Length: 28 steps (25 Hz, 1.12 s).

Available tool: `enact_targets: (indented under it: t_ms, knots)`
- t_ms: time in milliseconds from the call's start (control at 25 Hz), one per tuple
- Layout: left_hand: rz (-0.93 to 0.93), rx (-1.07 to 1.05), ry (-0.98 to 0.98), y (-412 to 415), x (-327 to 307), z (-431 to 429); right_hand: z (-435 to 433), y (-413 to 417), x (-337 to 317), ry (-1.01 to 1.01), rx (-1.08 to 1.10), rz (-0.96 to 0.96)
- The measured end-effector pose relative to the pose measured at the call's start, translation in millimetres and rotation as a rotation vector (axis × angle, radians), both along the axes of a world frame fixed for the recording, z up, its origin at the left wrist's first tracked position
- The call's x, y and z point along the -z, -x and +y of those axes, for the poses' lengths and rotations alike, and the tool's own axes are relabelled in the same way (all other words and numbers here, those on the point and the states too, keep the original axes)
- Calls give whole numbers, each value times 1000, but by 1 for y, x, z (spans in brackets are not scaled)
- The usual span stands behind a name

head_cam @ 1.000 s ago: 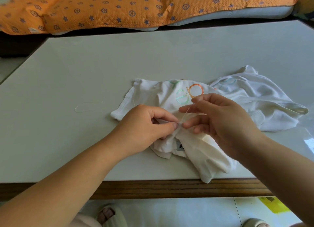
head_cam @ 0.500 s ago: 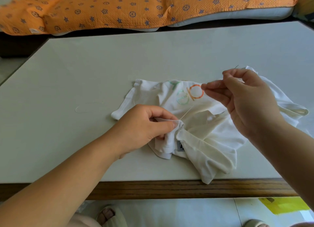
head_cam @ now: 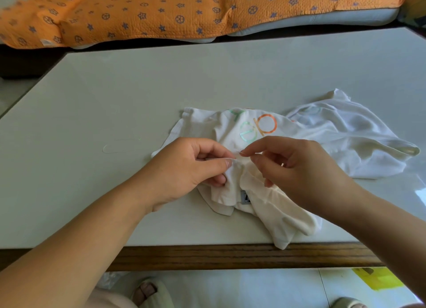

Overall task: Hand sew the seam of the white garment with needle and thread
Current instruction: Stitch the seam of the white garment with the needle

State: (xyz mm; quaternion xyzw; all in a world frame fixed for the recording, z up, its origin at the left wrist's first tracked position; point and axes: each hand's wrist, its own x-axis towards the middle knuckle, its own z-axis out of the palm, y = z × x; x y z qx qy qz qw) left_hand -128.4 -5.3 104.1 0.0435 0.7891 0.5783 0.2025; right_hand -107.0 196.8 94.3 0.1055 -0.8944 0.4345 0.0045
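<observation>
A crumpled white garment [head_cam: 341, 132] with orange and green letters lies on the pale table [head_cam: 161, 88] near its front edge. My left hand [head_cam: 191, 167] pinches a fold of the garment's seam between thumb and fingers. My right hand [head_cam: 290, 167] sits just to the right of it and pinches a thin needle [head_cam: 241, 153], whose tip points at the pinched fold. The thread is too fine to make out here.
A loose loop of thread [head_cam: 115, 146] lies on the table left of the garment. An orange patterned quilt [head_cam: 184, 10] covers a cushion beyond the far edge. The table's wooden front edge [head_cam: 230, 254] is near me; my slippered feet [head_cam: 149, 291] show below.
My right hand first rose up and to the right, drawing the thread out, then came back down to the seam beside the left hand. The left hand stayed pinching the fold.
</observation>
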Motion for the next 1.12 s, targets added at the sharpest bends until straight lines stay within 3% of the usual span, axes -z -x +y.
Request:
enact_targets:
  t_ms: [680, 1120]
  knots:
    - [-15, 0, -45, 2, 1, -1, 2, 1, 4, 90, -96, -100]
    - [-78, 30, -86, 0, 4, 6, -7, -1, 7, 368, -130, -267]
